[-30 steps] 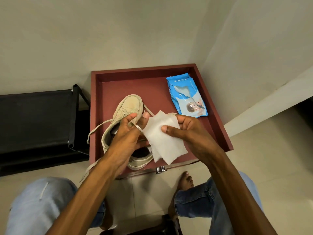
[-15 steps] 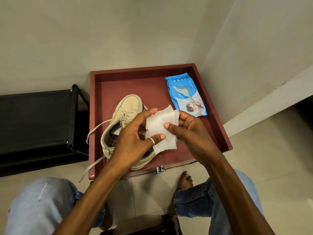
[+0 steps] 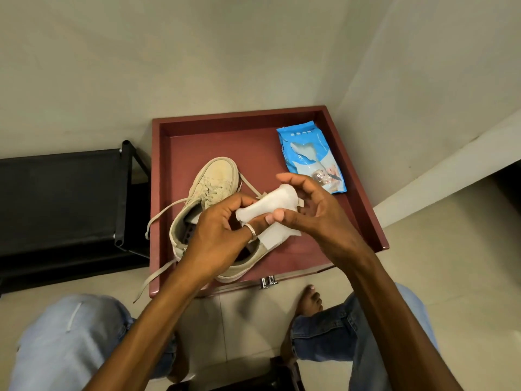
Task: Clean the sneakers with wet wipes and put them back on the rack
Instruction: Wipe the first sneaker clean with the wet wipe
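Note:
A cream sneaker (image 3: pixel 217 179) with loose laces lies in the dark red tray (image 3: pixel 363 176), toe pointing away from me. Above its heel, both my hands hold a white wet wipe (image 3: pixel 275 206), folded into a wad. My left hand (image 3: pixel 222 235), with a ring on one finger, pinches the wipe's left side. My right hand (image 3: pixel 318 210) curls around its right side, thumb pressed on it. A blue pack of wet wipes (image 3: pixel 310 156) lies at the tray's back right. The sneaker's heel is partly hidden by my left hand.
A black shoe rack (image 3: pixel 62 198) stands to the left of the tray, against the wall. Walls close in behind and to the right. My knees in blue jeans and a bare foot (image 3: pixel 310 301) are on the tiled floor below the tray.
The wipe was spread flat between my hands a second ago; it is now folded smaller and bunched. Both hands have closed in around it. The sneaker has not moved.

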Demonstrator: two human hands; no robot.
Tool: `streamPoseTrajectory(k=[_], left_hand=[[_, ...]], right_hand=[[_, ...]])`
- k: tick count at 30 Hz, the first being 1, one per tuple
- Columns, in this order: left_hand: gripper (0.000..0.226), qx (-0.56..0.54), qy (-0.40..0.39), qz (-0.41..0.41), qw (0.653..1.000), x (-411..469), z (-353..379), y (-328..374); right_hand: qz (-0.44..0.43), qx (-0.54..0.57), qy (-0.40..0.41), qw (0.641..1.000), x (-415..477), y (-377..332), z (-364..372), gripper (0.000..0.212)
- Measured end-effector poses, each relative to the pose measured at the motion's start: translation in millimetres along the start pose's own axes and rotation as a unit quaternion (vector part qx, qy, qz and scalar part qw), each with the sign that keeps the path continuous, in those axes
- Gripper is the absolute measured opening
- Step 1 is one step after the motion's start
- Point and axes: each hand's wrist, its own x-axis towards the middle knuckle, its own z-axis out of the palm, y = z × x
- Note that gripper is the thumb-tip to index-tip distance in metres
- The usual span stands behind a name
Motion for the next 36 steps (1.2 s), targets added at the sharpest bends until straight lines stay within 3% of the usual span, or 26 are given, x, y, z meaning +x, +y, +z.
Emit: streamPoseTrajectory(k=[3, 5, 7, 10, 14, 19, 22, 28, 32, 34, 36], left_hand=[[0.025, -0.106, 0.006, -0.054, 0.993, -2.1, 3.5, 6.7], [0.025, -0.148, 0.018, -0.071, 0.986, -2.1, 6.5, 8.5], [0.018, -0.150, 0.026, -0.069, 0.986, -2.3, 8.2, 9.9], [0.013, -0.085, 0.052, -0.023, 0.995, -2.2, 10.7, 6.3], [0.013, 0.103, 0.126, 0.036, 0.986, -0.4, 4.1, -8.2], [0.049, 0.428, 0.037, 0.096, 0.898, -18.5, -5.8, -22.4], [0.062, 0.544, 0.045, 0.114, 0.830, -26.6, 7.0, -23.5], [0.048, 0.584, 0.035, 0.057, 0.809, -39.8, 22.7, -20.9], [0.043, 0.619, -0.017, 0.032, 0.785, -42.2, 26.7, -18.8], [0.046, 0.606, -0.031, 0.027, 0.794, -41.1, 23.8, -25.4], [0.044, 0.560, -0.042, 0.036, 0.827, -38.5, 20.4, -31.1]], right_hand=[[0.060, 0.185, -0.097, 0.976, 1.9, 1.7, -2.2, 0.093], [0.087, 0.244, -0.159, 0.953, 0.2, 2.1, -0.4, 0.088], [0.095, 0.270, -0.182, 0.941, -3.3, 3.9, 2.5, 0.069], [0.112, 0.273, -0.112, 0.949, -5.5, 3.5, 7.0, 0.032], [0.137, 0.290, -0.011, 0.947, -4.7, 3.3, 2.0, 0.030], [0.132, 0.284, 0.115, 0.943, -2.6, 9.7, -14.2, 0.031], [0.125, 0.290, 0.140, 0.938, -1.1, 14.0, -19.1, 0.023], [0.135, 0.281, 0.162, 0.936, 0.7, 20.4, -21.8, 0.028], [0.137, 0.283, 0.168, 0.934, 1.5, 21.1, -21.2, 0.035], [0.138, 0.280, 0.168, 0.935, 0.5, 21.3, -20.9, 0.031], [0.137, 0.275, 0.162, 0.938, -0.1, 21.6, -20.0, 0.031]])
